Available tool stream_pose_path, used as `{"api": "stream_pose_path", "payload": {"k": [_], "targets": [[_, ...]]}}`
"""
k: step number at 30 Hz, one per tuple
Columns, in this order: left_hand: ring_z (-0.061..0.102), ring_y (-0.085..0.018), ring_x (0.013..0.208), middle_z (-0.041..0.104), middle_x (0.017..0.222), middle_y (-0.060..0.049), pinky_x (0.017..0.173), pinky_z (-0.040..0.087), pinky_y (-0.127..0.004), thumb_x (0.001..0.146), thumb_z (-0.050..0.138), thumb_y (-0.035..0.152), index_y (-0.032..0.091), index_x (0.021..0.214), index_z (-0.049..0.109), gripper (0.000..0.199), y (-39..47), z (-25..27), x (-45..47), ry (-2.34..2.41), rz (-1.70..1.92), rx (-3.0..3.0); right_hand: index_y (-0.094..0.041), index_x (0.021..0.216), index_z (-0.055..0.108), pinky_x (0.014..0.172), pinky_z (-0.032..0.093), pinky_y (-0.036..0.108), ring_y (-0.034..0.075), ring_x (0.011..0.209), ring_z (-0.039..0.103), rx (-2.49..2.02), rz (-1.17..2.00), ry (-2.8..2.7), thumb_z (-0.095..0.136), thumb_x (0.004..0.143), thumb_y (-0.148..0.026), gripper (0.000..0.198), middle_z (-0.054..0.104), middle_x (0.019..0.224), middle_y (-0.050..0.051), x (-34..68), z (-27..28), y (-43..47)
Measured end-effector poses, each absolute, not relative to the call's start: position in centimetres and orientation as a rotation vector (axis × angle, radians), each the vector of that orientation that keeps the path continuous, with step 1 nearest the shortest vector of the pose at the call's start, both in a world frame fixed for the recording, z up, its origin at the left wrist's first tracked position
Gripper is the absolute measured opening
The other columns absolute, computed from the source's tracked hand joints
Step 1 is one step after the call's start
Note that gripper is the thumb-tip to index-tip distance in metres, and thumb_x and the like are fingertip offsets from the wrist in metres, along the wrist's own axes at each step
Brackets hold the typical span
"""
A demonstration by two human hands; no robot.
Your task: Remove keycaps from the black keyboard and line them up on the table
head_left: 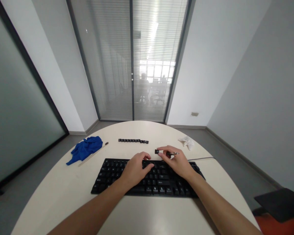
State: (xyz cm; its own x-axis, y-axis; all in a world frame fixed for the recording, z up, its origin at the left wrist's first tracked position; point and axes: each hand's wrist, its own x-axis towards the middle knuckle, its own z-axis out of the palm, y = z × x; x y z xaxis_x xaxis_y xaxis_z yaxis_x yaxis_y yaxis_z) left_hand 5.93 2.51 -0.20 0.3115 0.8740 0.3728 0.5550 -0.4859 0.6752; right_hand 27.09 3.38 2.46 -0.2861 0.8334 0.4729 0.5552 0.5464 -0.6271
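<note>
A black keyboard (147, 187) lies across the table in front of me. My left hand (137, 166) rests on its middle, thumb apart from the bent fingers, and I see nothing held there. Above the right part of the keyboard, my right hand (175, 160) pinches a small black keycap (156, 151) between thumb and forefinger. A slim dark metallic tool (173, 153) also sticks out from that hand; its kind I cannot make out. Behind the keyboard, several loose keycaps (132, 140) form a row on the table.
On the rounded pale table (63, 195) a blue cloth (87, 148) lies at the left, beside a thin wooden-handled brush (94, 154). A crumpled white tissue (186, 142) is at the right. The keyboard cable (201, 158) runs toward the right edge. A chair (281, 209) stands at the lower right.
</note>
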Motion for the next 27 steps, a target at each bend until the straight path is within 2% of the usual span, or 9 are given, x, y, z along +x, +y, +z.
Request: {"api": "stream_pose_path", "payload": {"k": [5, 9, 18, 23, 27], "targets": [[0.059, -0.023, 0.096, 0.066, 0.099, -0.004, 0.086, 0.046, -0.036, 0.084, 0.061, 0.024, 0.022, 0.099, 0.06, 0.015, 2.2, -0.3, 5.9, 1.257, 0.892, 2.341, -0.021, 0.105, 0.071, 0.067, 0.044, 0.028, 0.018, 0.067, 0.058, -1.356, 0.216, -2.031, 0.057, 0.089, -0.039, 0.028, 0.065, 0.075, 0.003, 27.8, 2.5, 6.0], [0.058, -0.023, 0.097, 0.066, 0.1, -0.003, 0.087, 0.046, -0.036, 0.084, 0.06, 0.022, 0.022, 0.099, 0.059, 0.015, 2.2, -0.5, 5.8, 1.257, 0.886, 2.361, -0.024, 0.104, 0.073, 0.069, 0.043, 0.027, 0.018, 0.076, 0.062, -1.466, 0.135, -2.162, 0.059, 0.088, -0.035, 0.024, 0.07, 0.084, 0.004, 27.4, 2.0, 8.9], [0.058, -0.022, 0.096, 0.065, 0.1, -0.003, 0.087, 0.046, -0.036, 0.084, 0.059, 0.022, 0.022, 0.098, 0.059, 0.014, 2.2, -0.3, 5.9, 1.276, 0.878, 2.369, -0.028, 0.101, 0.075, 0.067, 0.043, 0.025, 0.019, 0.079, 0.065, -1.698, 0.157, -2.211, 0.065, 0.083, -0.032, 0.021, 0.073, 0.086, 0.003, 26.0, 0.3, 13.6], [0.058, -0.022, 0.096, 0.065, 0.1, -0.003, 0.087, 0.046, -0.036, 0.085, 0.059, 0.022, 0.022, 0.099, 0.059, 0.014, 2.2, -0.3, 5.9, 1.264, 0.882, 2.374, -0.028, 0.101, 0.074, 0.07, 0.045, 0.025, 0.02, 0.086, 0.066, -1.721, 0.158, -2.181, 0.065, 0.082, -0.031, 0.021, 0.074, 0.094, 0.004, 25.3, -0.2, 14.2], [0.057, -0.022, 0.096, 0.065, 0.1, -0.004, 0.087, 0.046, -0.036, 0.085, 0.059, 0.022, 0.022, 0.099, 0.059, 0.015, 2.2, -0.4, 5.9, 1.274, 0.876, 2.372, -0.028, 0.101, 0.074, 0.072, 0.046, 0.026, 0.02, 0.087, 0.067, -1.731, 0.155, -2.166, 0.063, 0.083, -0.029, 0.021, 0.075, 0.093, 0.003, 24.9, -0.3, 14.1]]}}
